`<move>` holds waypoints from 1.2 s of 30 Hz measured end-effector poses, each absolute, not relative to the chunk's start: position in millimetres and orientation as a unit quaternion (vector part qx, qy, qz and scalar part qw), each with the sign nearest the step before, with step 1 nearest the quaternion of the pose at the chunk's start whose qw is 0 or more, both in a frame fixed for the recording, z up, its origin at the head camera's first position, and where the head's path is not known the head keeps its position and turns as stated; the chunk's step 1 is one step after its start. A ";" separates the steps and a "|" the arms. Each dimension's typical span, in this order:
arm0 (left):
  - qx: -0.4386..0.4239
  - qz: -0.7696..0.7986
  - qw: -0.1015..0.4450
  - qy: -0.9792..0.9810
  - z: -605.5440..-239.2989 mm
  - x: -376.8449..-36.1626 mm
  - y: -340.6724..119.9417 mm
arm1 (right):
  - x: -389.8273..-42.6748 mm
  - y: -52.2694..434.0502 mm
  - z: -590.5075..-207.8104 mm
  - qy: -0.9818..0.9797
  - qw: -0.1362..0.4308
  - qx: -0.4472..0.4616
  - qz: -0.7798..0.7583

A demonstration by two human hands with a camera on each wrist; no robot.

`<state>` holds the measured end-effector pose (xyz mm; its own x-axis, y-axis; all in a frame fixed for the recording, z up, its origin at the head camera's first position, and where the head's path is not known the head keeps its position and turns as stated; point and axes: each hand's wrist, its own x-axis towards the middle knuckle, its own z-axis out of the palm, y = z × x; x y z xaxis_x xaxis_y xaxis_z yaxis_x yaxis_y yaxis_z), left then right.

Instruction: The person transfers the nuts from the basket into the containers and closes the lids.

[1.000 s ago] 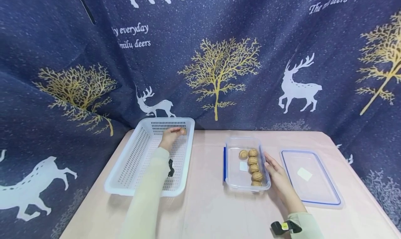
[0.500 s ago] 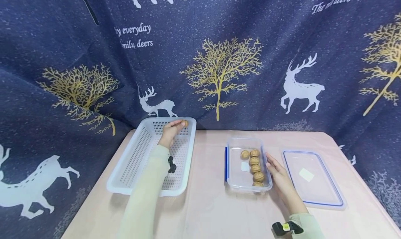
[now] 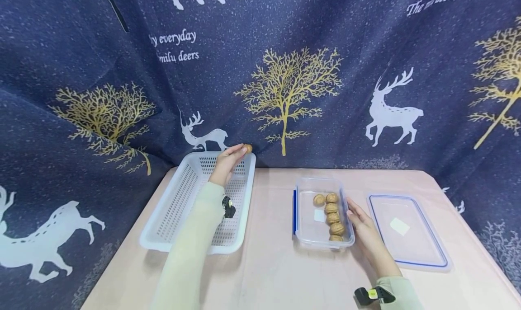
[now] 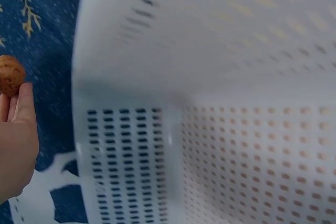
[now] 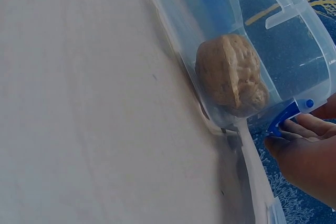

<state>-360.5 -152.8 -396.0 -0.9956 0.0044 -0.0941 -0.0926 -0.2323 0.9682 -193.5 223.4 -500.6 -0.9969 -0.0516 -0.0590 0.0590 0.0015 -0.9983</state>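
My left hand (image 3: 229, 163) pinches a walnut (image 3: 248, 148) at its fingertips, raised over the far right corner of a white perforated plastic basket (image 3: 251, 197). In the left wrist view the walnut (image 4: 10, 75) shows at the far left, beyond the basket's wall. My right hand (image 3: 366, 235) rests against the right side of a clear food container (image 3: 307, 231), its fingers beside a blue latch (image 5: 290, 116). Inside the container, several walnuts (image 3: 333, 218) form a row along the right wall, and one walnut (image 3: 319, 200) sits left of the row's far end.
To the right of the container, a clear lid with a blue seal (image 3: 411, 237) lies flat on the pink-covered table (image 3: 268, 274). Close behind the table hangs a dark blue cloth (image 3: 317, 138) printed with deer and trees.
My left hand has lifted the walnut from inside the basket up to above its far rim, moving slightly right. My right hand has stayed at the container.
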 end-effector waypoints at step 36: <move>0.059 0.791 0.103 0.600 -375.1 -337.8 -15.6 | -191.7 223.9 -498.0 0.698 0.046 0.003 -0.714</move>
<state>-337.8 -15.6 -375.1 -0.9717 0.2343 -0.0311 -0.0930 -0.2584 0.9616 -191.7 223.9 -498.0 -0.9958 -0.0613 -0.0687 0.0701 -0.0209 -0.9973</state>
